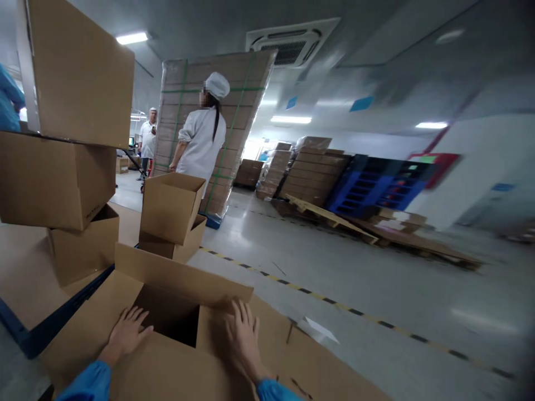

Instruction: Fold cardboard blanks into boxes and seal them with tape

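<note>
In front of me is a large cardboard box with its top flaps up and its dark inside showing. My left hand lies on the box's left side, fingers spread over the flap near the opening. On the right flap rests my right hand, its fingers stretched out and slightly apart. Neither hand holds anything. Blue sleeves cover both forearms. The near side of the box runs out of view at the bottom.
Stacked cartons rise at the left over a dark blue pallet. Another open carton stands beyond my box. A person in white is by a tall wrapped load. Yellow-black tape crosses the floor; wooden pallets lie farther right.
</note>
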`<state>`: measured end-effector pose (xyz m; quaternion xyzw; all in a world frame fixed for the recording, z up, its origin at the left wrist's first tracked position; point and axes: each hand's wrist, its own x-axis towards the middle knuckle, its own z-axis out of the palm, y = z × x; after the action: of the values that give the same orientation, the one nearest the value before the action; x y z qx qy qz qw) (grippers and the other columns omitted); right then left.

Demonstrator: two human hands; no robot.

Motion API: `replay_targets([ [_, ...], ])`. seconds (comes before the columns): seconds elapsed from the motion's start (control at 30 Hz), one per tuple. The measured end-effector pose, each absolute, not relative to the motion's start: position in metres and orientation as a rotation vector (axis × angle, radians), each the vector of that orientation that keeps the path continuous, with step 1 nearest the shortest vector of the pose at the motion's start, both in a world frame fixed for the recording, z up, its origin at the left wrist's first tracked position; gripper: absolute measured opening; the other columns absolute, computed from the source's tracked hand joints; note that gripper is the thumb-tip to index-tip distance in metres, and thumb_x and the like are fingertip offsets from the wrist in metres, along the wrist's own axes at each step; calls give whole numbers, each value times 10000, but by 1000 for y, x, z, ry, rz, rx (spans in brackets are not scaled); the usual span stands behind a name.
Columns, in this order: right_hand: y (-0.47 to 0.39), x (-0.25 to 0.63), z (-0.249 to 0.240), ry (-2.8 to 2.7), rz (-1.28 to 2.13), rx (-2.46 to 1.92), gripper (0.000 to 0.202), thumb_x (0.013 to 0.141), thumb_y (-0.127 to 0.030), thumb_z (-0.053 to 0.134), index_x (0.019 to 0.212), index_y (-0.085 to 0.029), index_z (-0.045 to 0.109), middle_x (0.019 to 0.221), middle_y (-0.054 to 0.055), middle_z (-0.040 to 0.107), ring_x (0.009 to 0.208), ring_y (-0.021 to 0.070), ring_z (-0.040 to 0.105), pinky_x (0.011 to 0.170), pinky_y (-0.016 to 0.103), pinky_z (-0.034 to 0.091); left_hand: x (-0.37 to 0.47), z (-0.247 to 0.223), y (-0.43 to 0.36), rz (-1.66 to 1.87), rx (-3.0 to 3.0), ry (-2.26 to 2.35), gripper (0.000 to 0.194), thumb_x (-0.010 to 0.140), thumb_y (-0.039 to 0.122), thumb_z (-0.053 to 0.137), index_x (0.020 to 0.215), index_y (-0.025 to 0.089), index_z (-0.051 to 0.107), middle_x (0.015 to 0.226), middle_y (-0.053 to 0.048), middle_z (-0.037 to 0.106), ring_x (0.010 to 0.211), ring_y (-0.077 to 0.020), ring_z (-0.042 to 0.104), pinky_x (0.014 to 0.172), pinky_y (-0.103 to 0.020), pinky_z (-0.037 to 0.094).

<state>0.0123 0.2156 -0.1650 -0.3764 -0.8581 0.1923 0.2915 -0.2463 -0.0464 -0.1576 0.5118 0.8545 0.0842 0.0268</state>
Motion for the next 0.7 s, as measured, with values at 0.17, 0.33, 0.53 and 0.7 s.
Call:
replay_targets([
  [0.17, 236, -94, -89, -2101, 165, -793, 440, 970, -294, 299, 1235, -94, 589, 1356, 242, 537, 1360, 336, 400, 1155, 610, 172, -248, -166, -47, 263, 1520, 2688, 684, 975, 612, 384, 1467, 152, 501, 1523, -146, 445, 1447, -305, 361, 1186, -485, 292],
  [0.33, 215, -146, -58, -2488, 90, -675, 352, 1033, -312, 363, 1104, -149, 667, 1062, 146, 713, 1004, 239, 647, 953, 377, 423, -251, -183, -46, 426, 1623, 2912, 780, 921, 598, 516, 1551, 169, 354, 1592, -162, 327, 1473, -329, 296, 1184, -494, 286],
  [0.53, 191, -135, -76, -2539, 57, -742, 342, 1053, -257, 341, 995, -177, 669, 942, 118, 715, 885, 226, 659, 786, 318, 406, -245, -189, -47, 473, 1712, 3178, 829, 877, 615, 569, 1557, 194, 349, 1624, -195, 225, 1482, -405, 228, 1162, -569, 240],
  [0.7, 170, -126, -75, -2541, 9, -761, 350, 1042, -211, 323, 981, -176, 665, 907, 125, 703, 874, 252, 644, 793, 358, 411, -243, -192, -52, 445, 1701, 3228, 787, 872, 691, 528, 1476, 188, 502, 1575, -220, 330, 1436, -444, 309, 1133, -588, 252],
])
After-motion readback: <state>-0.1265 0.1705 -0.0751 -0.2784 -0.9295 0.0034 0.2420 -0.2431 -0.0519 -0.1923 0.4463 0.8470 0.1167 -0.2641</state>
